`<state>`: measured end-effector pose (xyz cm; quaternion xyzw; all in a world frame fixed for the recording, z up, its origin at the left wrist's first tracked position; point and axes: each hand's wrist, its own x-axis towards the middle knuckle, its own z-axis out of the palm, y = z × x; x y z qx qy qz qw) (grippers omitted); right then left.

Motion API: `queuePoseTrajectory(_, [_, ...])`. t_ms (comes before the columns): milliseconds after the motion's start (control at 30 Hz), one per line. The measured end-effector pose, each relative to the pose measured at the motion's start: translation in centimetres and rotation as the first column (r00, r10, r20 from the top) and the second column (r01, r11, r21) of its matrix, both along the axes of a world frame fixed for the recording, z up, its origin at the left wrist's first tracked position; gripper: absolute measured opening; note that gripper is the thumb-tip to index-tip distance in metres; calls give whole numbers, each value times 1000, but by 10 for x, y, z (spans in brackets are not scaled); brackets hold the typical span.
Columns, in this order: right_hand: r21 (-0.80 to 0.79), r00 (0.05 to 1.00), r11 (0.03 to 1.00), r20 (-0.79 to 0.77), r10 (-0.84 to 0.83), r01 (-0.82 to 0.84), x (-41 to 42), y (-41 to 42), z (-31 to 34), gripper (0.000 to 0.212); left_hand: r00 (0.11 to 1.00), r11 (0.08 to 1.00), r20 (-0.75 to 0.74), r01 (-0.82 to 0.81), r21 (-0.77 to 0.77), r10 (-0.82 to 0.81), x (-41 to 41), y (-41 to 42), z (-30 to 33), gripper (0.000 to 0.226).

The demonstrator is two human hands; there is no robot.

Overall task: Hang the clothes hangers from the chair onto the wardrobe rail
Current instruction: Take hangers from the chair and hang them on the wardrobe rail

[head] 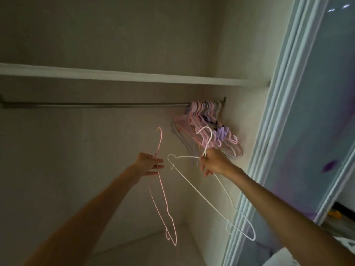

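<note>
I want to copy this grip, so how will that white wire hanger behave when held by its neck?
The white hanger looks thin-wired, so probably light. The right hand pinches only its neck, so it likely swings and twists freely. Its hook may snag the bunched hangers nearby.

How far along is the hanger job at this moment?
Done: a bunch of pink and purple hangers already hangs at the rail's right end. In hand: the left hand holds a pink wire hanger, the right hand a white one, both below the rail. The chair is out of view.

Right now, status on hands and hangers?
Left hand holds pink hanger. Right hand holds white hanger, below rail. Hung hangers bunched at right end.
</note>
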<state>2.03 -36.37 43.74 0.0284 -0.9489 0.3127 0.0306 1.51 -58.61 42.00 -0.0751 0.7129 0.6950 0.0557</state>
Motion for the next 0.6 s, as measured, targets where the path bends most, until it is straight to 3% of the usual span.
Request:
queuePoseTrajectory(233, [236, 967, 962, -242, -76, 135, -78, -51, 58, 35, 999, 999, -42, 23, 43, -22, -59, -34, 36, 37])
queuePoseTrajectory(367, [248, 970, 959, -230, -82, 139, -129, -74, 75, 24, 999, 997, -37, 39, 61, -37, -85, -38, 49, 43])
queuePoseTrajectory(500, [245, 976, 957, -190, -110, 156, -178, -87, 73, 36, 1000, 998, -21, 22, 66, -21, -103, -38, 48, 43])
queuePoseTrajectory(600, [245, 974, 954, -185, -128, 172, -204, -98, 68, 30, 1000, 998, 7, 26, 60, -26, -115, -39, 44, 43])
